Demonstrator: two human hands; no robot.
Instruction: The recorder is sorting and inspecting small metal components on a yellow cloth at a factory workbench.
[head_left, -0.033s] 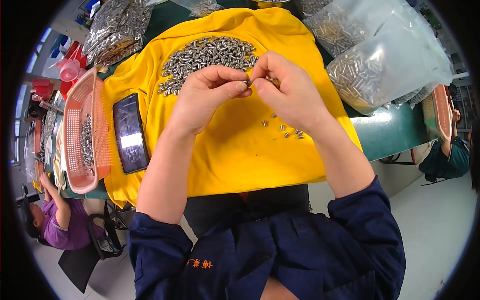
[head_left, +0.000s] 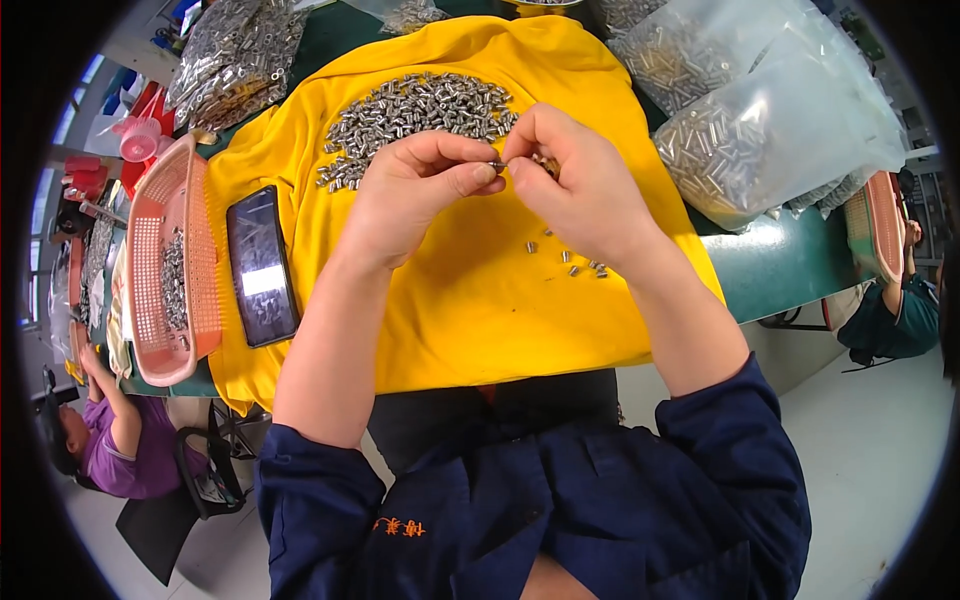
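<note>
My left hand point(head_left: 408, 195) pinches a small metal cylinder point(head_left: 497, 166) between thumb and forefinger above the yellow cloth point(head_left: 470, 310). The fingertips of my right hand point(head_left: 585, 195) close on the other end of that same piece, so most of it is hidden. Something small and shiny shows behind my right thumb, among the curled fingers; I cannot make out what it is. Just beyond my hands lies a broad pile of short metal cylinders point(head_left: 415, 112). Several loose metal cylinders point(head_left: 572, 270) are scattered on the cloth below my right hand.
Left of my forearm a black phone point(head_left: 262, 268) lies beside a pink basket point(head_left: 204, 290) holding metal parts. Clear bags of metal parts point(head_left: 715, 150) stand at right; another bag point(head_left: 235, 65) is at far left. Co-workers sit at both sides, one in a purple shirt point(head_left: 140, 450).
</note>
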